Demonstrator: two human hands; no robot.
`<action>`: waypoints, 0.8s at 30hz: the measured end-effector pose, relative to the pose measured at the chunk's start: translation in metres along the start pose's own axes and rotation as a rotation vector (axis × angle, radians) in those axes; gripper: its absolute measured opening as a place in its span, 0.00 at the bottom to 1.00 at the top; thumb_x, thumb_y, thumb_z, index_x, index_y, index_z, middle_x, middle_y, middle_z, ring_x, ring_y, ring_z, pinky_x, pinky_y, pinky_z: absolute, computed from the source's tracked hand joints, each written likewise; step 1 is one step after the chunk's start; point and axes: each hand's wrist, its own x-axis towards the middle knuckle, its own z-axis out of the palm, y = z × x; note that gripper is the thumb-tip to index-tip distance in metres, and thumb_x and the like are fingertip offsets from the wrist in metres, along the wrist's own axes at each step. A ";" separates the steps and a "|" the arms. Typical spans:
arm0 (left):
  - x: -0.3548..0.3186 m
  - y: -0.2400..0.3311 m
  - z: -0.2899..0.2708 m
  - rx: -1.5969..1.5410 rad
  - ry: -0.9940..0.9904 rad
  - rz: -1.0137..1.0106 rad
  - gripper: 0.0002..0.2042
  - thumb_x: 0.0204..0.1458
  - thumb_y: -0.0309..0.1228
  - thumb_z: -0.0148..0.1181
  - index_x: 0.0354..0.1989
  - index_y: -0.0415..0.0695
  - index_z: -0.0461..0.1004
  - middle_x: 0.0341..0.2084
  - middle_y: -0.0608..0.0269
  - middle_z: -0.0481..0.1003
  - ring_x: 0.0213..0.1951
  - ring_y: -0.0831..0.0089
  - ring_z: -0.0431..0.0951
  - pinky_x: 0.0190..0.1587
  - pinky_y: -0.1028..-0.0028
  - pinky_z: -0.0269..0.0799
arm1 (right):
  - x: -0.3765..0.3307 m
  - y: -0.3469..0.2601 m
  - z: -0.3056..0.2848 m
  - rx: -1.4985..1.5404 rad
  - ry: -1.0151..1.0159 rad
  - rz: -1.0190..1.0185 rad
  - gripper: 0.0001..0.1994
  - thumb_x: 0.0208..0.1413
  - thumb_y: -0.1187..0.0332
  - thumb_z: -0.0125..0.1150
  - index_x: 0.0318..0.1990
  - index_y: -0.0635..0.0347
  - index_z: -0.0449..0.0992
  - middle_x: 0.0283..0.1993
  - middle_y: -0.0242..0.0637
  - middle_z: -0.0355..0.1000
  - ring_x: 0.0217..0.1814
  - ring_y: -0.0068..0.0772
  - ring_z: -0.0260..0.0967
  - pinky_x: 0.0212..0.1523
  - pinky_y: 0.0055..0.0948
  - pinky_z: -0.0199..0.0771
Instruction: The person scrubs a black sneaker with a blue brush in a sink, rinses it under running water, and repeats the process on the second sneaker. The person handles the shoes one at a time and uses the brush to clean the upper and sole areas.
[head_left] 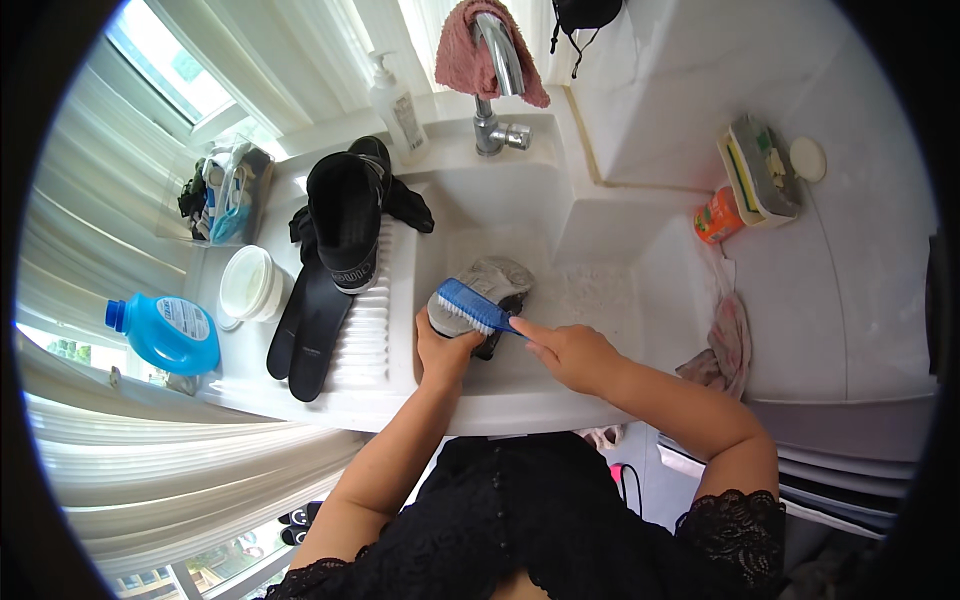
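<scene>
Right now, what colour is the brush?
Blue, with white bristles. The scrubbing brush in the right hand shows best in the head view.

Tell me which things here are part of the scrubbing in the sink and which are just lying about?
In use:
blue brush in right hand
grey shoe held by left hand
sink

Lying about:
black shoe
black insoles
blue detergent bottle
white tub
pump bottle
pink cloth on the tap
sponge tray

A home laundry corner: white washing sink (560, 400) with tap (497, 60), detergent bottle (165, 333), curtained window (170, 70).
</scene>
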 end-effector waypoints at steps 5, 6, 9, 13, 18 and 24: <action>0.004 -0.006 0.000 -0.022 -0.010 0.008 0.40 0.28 0.24 0.70 0.57 0.40 0.60 0.47 0.57 0.70 0.49 0.65 0.72 0.52 0.71 0.68 | 0.009 0.055 0.004 -0.060 0.009 0.153 0.20 0.61 0.58 0.48 0.61 0.36 0.65 0.30 0.49 0.74 0.31 0.54 0.72 0.36 0.47 0.72; 0.004 -0.003 0.001 -0.013 -0.005 -0.007 0.40 0.28 0.24 0.71 0.57 0.40 0.60 0.47 0.57 0.70 0.49 0.65 0.72 0.51 0.71 0.68 | 0.002 0.056 0.009 -0.014 0.038 0.122 0.20 0.62 0.58 0.48 0.62 0.36 0.64 0.29 0.48 0.74 0.30 0.54 0.72 0.35 0.47 0.72; -0.002 0.006 0.002 0.003 0.031 -0.026 0.40 0.27 0.24 0.71 0.57 0.40 0.61 0.46 0.57 0.71 0.49 0.66 0.72 0.51 0.71 0.69 | -0.024 0.003 -0.003 0.027 0.019 -0.114 0.20 0.62 0.58 0.48 0.62 0.38 0.64 0.31 0.47 0.75 0.32 0.53 0.72 0.34 0.48 0.72; -0.003 0.009 -0.001 -0.014 -0.010 -0.015 0.41 0.26 0.24 0.72 0.56 0.40 0.61 0.46 0.57 0.71 0.48 0.66 0.72 0.51 0.71 0.69 | -0.028 0.011 -0.006 -0.083 -0.062 0.033 0.21 0.62 0.57 0.47 0.63 0.36 0.62 0.33 0.48 0.74 0.34 0.53 0.72 0.37 0.48 0.71; 0.001 0.002 0.003 -0.001 0.025 0.012 0.40 0.27 0.23 0.71 0.56 0.40 0.61 0.46 0.57 0.71 0.49 0.66 0.72 0.52 0.71 0.68 | -0.037 0.019 -0.008 -0.079 -0.086 0.004 0.23 0.61 0.56 0.47 0.64 0.35 0.60 0.31 0.50 0.73 0.34 0.54 0.72 0.38 0.48 0.71; -0.002 0.003 0.002 -0.003 -0.029 0.033 0.38 0.29 0.21 0.69 0.56 0.38 0.60 0.47 0.56 0.70 0.48 0.66 0.71 0.53 0.70 0.68 | -0.023 0.043 -0.012 -0.126 -0.090 0.160 0.23 0.61 0.57 0.48 0.64 0.34 0.61 0.30 0.49 0.73 0.32 0.54 0.72 0.35 0.48 0.71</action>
